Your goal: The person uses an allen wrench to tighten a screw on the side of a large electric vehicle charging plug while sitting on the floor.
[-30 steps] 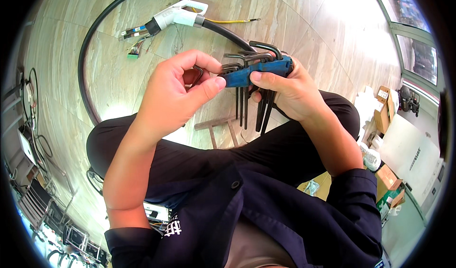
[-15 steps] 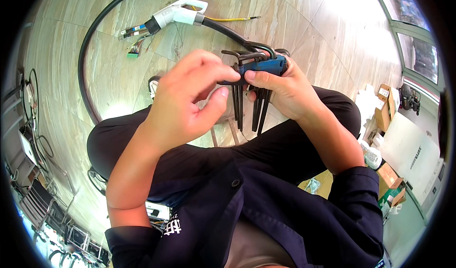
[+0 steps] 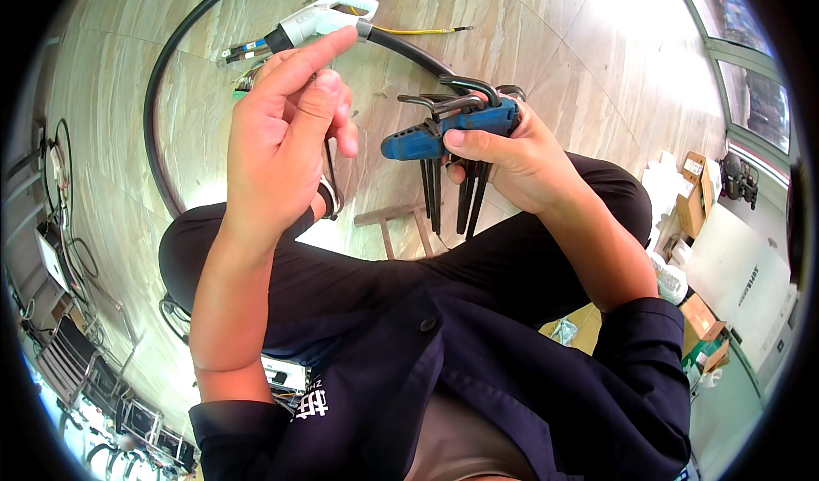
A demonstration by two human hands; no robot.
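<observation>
My right hand (image 3: 520,153) grips a blue hex key holder (image 3: 413,143), its thumb pressed on the near side. Several black hex keys (image 3: 473,195) hang down from the holder, and their bent short ends stick up over its top. To the left of it, my left hand (image 3: 286,131) is raised with the index finger stretched out. Its thumb is pressed against the other fingers; what they pinch, if anything, is too small or hidden to name. Beyond that hand lies a white charging connector (image 3: 320,22) on the floor.
A thick black cable (image 3: 153,97) curves over the tiled floor at the left. A yellow wire (image 3: 426,31) lies behind the holder. My crossed legs (image 3: 367,289) are below my hands. Cardboard boxes (image 3: 693,195) stand at the right, and a metal rack (image 3: 68,362) at the lower left.
My left hand has drawn away from the holder, moving left and up, and its fingers have come together. The holder's left end is now uncovered. My right hand has hardly moved.
</observation>
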